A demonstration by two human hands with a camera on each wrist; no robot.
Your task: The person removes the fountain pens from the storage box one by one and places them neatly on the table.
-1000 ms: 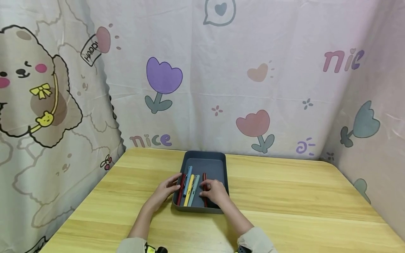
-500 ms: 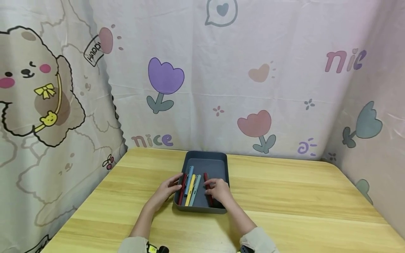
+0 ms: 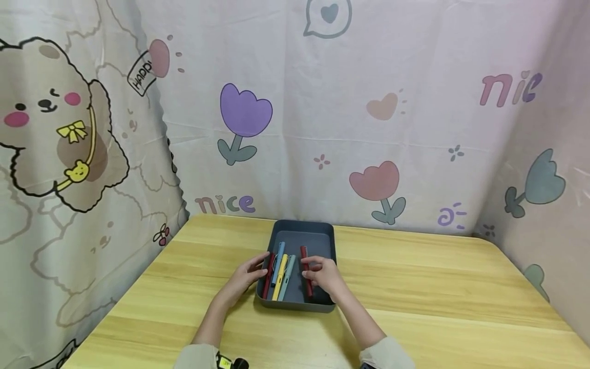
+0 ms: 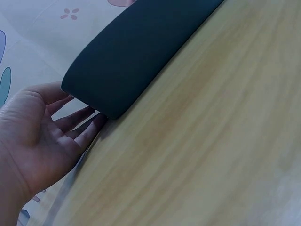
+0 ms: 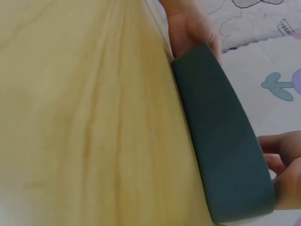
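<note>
A dark grey tray (image 3: 301, 306) holds several pens with clips. Along its left side lie a dark red pen (image 3: 268, 283), a blue pen (image 3: 281, 249), a yellow pen (image 3: 279, 281) and a teal pen (image 3: 287, 277). My left hand (image 3: 240, 281) holds the tray's left side, thumb at the rim and other fingers against the outer wall. Farther right, my right hand (image 3: 324, 275) pinches a second dark red pen (image 3: 303, 252) inside the tray. The tray's outer wall (image 5: 225, 146) hides both dark red pens from the wrist views.
The tray stands on a wooden table (image 3: 438, 287), near its back edge. A printed curtain (image 3: 313, 102) hangs behind the table and along both sides. A device (image 3: 226, 363) sits at the left wrist.
My right hand has moved the dark red pen rightward, away from the teal pen, and its far end has shifted slightly farther back. My left hand stays at the tray's left side.
</note>
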